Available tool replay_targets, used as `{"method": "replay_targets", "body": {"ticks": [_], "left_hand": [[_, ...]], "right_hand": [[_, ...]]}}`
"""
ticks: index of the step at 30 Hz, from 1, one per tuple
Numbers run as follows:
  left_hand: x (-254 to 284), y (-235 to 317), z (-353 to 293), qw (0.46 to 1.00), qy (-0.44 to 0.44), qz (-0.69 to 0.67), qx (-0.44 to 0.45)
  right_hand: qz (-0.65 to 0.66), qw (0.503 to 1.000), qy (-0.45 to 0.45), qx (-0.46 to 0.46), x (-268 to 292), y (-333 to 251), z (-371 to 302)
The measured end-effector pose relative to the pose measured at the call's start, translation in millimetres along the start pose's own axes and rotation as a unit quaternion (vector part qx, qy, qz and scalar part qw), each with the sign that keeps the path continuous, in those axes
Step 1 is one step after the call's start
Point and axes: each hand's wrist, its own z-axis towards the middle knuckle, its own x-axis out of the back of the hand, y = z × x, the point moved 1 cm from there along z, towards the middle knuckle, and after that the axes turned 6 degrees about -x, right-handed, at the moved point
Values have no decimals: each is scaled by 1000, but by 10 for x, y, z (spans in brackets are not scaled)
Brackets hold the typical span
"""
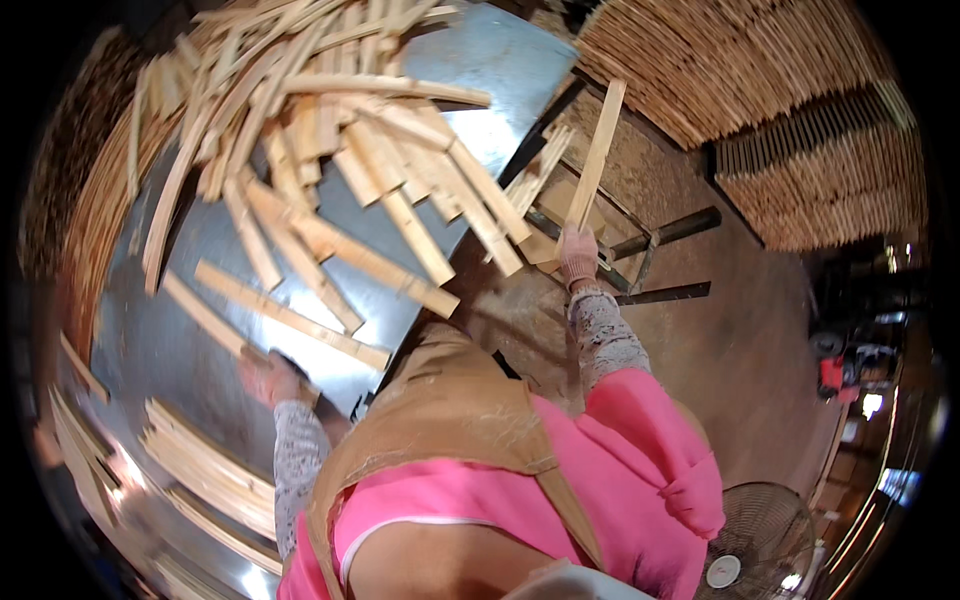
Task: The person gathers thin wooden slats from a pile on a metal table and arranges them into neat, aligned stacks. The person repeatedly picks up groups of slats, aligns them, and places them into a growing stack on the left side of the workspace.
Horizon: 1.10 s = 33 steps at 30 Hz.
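My right hand point(578, 252), in a light glove, is closed round the lower end of a long pale wooden slat point(603, 140). That slat points away from me above a metal rack frame point(650, 245) beside the table. Over the table's near part, my left hand point(270, 380) has its fingers round the near end of another wooden slat point(203, 312); motion blurs it a little. Just right of that slat lies a separate slat point(300, 318). Beyond them a large loose pile of wooden slats point(330, 130) covers the far part of the metal table point(130, 335).
Neater stacks of slats point(210, 470) lie at the near left. Tall stacks of boards point(740, 60) stand at the far right. A few slats point(543, 170) rest in the rack. A round fan point(760, 540) is at the lower right, with a red machine point(850, 372) farther off.
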Motion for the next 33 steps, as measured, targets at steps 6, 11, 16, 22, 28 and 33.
{"method": "replay_targets", "body": {"ticks": [6,11,16,22,28,33], "left_hand": [[-19,69,119,997,-42,-31,58],[-45,498,48,961,-99,-148,214],[-216,386,129,972,-89,-80,205],[-206,649,139,963,-67,-131,226],[49,892,-376,820,15,-518,240],[251,510,-316,653,-78,-681,320]], "right_hand": [[124,986,-94,-56,-778,1644,1031],[440,815,-237,-295,-1231,1511,1205],[371,864,-231,-251,-1652,1693,1636],[-33,981,-183,-55,-2107,1418,1765],[-299,900,-255,188,-1730,1170,1548],[-297,822,-436,217,-905,581,629]]}}
